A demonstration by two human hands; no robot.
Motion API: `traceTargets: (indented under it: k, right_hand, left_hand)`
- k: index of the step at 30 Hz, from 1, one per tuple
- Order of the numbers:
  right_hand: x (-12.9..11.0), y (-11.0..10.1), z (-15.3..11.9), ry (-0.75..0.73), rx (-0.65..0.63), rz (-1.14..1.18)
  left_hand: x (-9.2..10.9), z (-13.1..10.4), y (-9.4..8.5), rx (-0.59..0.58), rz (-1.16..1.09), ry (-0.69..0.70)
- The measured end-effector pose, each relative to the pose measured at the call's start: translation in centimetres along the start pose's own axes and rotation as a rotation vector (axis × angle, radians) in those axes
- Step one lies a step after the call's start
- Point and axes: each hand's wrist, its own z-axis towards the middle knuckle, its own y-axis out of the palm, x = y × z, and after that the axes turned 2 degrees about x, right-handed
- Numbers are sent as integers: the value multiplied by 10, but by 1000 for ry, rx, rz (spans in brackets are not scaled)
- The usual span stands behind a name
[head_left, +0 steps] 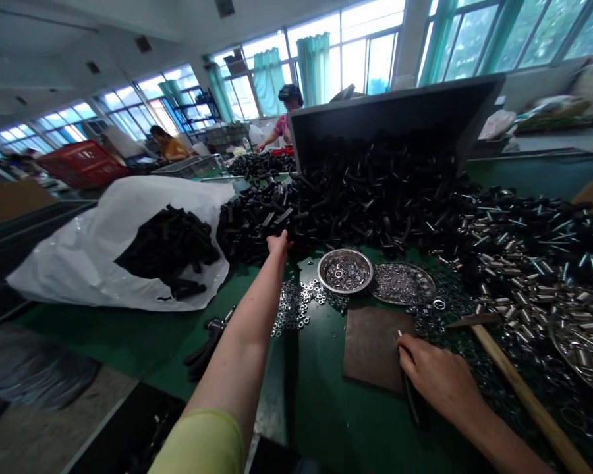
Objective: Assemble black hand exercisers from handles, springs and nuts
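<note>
My left hand reaches out to the near edge of a large heap of black plastic parts. Its fingers are mostly hidden against the dark heap, so a grip cannot be made out. My right hand is closed on a black handle-like part, beside the right edge of a flat brown metal plate. A short bright metal tip shows by the thumb and forefinger. Loose metal nuts lie between my left forearm and the plate.
Behind the plate stand a steel bowl and a tray of small metal pieces. A hammer and many springs lie at right. A white sack of black parts sits left. Co-workers sit farther back.
</note>
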Motion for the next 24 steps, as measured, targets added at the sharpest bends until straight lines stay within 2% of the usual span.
traceTargets:
  k: [4, 8, 12, 15, 19, 24]
  right_hand:
    - [0, 1, 0, 9, 14, 10]
    - [3, 4, -3, 18, 23, 58]
    - [7, 7, -4, 25, 33, 120]
    - [10, 6, -6, 42, 43, 297]
    - [7, -5, -15, 47, 77, 747]
    - [-11, -21, -32, 193, 110, 1235]
  left_hand:
    - [-4, 11, -1, -88, -225, -222]
    - [-10, -11, -29, -206, -427, -349]
    - [-24, -64, -63, -338, -541, -448]
    - [-39, -112, -79, -482, -558, -502]
    - [-53, -175, -85, -823, -511, -440]
    - [-51, -242, -77, -1149, -343, -356]
